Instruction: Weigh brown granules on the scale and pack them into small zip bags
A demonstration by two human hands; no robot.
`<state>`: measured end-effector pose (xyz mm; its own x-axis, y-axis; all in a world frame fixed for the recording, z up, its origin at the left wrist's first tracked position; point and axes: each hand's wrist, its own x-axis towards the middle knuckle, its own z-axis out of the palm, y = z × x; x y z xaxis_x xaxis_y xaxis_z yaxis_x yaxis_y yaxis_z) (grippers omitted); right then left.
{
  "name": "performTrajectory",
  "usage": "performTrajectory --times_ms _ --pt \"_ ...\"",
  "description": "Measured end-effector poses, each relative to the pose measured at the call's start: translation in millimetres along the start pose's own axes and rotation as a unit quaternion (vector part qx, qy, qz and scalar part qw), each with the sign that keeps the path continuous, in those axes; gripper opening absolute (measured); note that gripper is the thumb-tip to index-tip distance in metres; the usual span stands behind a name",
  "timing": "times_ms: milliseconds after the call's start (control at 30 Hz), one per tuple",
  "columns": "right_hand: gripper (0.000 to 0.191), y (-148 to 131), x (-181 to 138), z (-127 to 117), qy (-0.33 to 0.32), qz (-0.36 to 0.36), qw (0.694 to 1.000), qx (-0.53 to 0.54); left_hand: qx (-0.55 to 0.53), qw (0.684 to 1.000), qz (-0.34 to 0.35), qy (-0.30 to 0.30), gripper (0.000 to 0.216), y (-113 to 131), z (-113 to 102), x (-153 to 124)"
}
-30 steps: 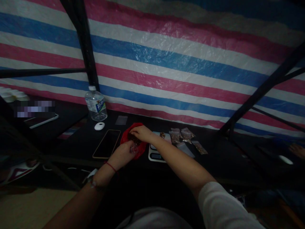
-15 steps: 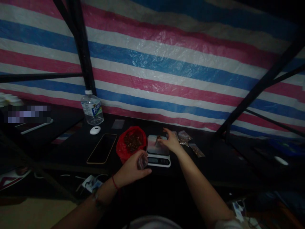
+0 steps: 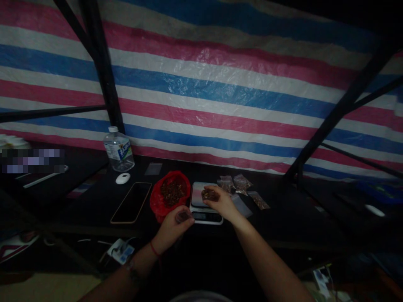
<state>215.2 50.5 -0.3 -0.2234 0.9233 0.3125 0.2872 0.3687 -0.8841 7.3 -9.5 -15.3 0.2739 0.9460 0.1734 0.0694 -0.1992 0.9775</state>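
Note:
My left hand [image 3: 172, 226] is closed round a small clear plastic bag [image 3: 183, 217], held just in front of a red bag [image 3: 157, 204] full of dark brown pieces. My right hand [image 3: 220, 201] rests over a small white kitchen scale [image 3: 197, 198] and pinches a little heap of the brown pieces [image 3: 208, 194] on its platform. Right of the scale lie several small filled clear bags [image 3: 242, 183] on the dark table [image 3: 94, 197].
A phone [image 3: 130, 202] lies face up left of the red bag, with a white oval case [image 3: 122, 178] and a water bottle [image 3: 119, 150] behind it. A striped tarp [image 3: 220, 84] and black poles [image 3: 100, 71] back the table. Cables lie on the floor.
My right hand left the red bag, went to the scale and now gathers the pieces on it. My left hand drew back toward me with the small bag.

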Motion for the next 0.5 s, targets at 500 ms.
performTrajectory --times_ms 500 --pt "0.026 -66.5 -52.3 6.9 -0.15 -0.088 0.981 -0.086 0.174 0.983 0.032 -0.044 0.041 3.3 7.5 -11.9"
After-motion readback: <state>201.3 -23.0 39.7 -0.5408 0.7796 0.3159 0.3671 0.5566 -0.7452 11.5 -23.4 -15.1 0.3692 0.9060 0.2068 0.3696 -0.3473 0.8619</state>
